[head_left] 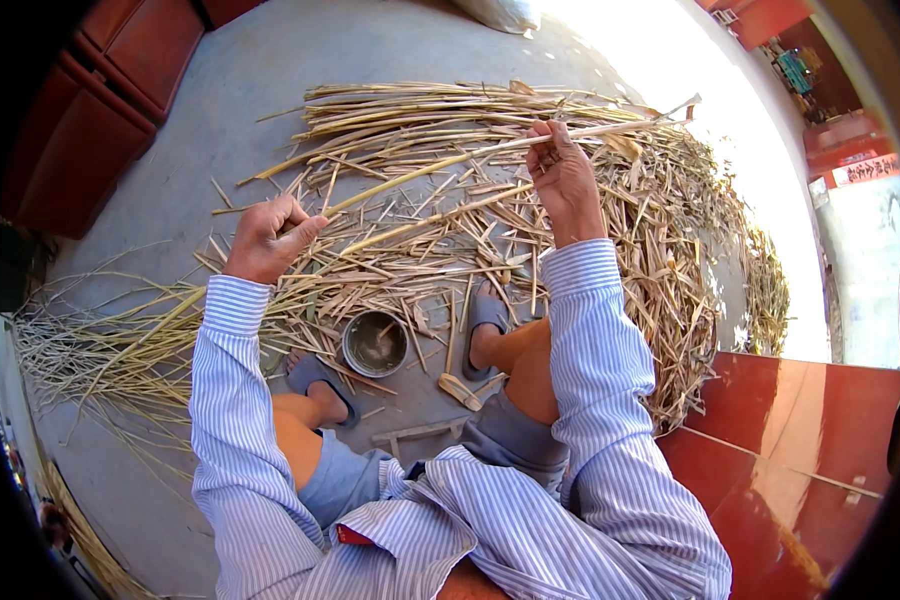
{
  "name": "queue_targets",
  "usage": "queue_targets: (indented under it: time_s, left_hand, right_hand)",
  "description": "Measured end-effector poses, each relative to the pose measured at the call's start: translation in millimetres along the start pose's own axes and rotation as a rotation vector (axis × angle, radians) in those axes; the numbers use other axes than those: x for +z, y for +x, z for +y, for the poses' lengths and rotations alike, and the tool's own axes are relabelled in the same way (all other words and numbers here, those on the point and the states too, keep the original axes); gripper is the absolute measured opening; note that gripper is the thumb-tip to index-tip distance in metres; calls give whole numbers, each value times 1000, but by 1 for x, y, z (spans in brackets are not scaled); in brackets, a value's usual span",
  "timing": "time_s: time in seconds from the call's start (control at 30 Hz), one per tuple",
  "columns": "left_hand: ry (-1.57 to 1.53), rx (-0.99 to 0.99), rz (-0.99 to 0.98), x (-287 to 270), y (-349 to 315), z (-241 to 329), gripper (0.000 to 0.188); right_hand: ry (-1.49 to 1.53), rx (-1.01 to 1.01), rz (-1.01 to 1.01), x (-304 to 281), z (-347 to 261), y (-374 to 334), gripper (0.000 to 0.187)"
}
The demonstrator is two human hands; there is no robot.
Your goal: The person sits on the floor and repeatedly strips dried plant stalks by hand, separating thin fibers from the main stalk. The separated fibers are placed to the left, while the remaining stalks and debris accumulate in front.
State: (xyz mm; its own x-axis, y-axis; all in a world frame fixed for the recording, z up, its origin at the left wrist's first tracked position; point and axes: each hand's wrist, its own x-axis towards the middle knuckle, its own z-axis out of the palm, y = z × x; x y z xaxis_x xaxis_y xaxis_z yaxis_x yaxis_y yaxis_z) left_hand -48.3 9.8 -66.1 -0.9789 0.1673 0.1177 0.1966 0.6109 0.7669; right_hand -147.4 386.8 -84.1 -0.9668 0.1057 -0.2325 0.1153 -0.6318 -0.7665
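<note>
A long, pale yellow dry stalk (pixel 415 179) stretches between my two hands, slanting up to the right above the floor. My left hand (pixel 270 238) is closed in a fist round its lower left end. Farther out, my right hand (pixel 564 180) pinches the stalk between thumb and fingers, toward its leafy right end. Beneath them lies a spread of broken stalk pieces and husks (pixel 490 240). Beyond my hands is a bundle of long dry stalks (pixel 400 112). Thin branching stems (pixel 100 345) fan out on the left.
A metal bowl (pixel 375 343) with murky liquid stands between my sandalled feet (pixel 315 385). A large heap of dry leaves and husks (pixel 660 270) lies on the right. Red cabinets (pixel 95 130) are at the far left, a red panel (pixel 770 450) at the near right, a pale sack (pixel 505 12) at the back.
</note>
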Motion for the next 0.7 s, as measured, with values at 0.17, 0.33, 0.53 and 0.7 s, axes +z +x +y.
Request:
queue_targets:
  time_s: [0.17, 0.33, 0.53, 0.7]
  left_hand:
    - [-62, -49, -3, 2, -5, -11, 31]
    - [47, -6, 77, 9, -5, -11, 29]
    - [287, 170, 197, 9, -13, -7, 27]
    - [251, -68, 118, -35, -24, -11, 24]
  right_hand:
    - [-72, 73, -221, 26, 14, -21, 22]
    - [-206, -21, -105, 25, 26, -13, 18]
    - [-210, -84, 153, 26, 18, -10, 19]
    - [-86, -63, 302, -23, -9, 15, 18]
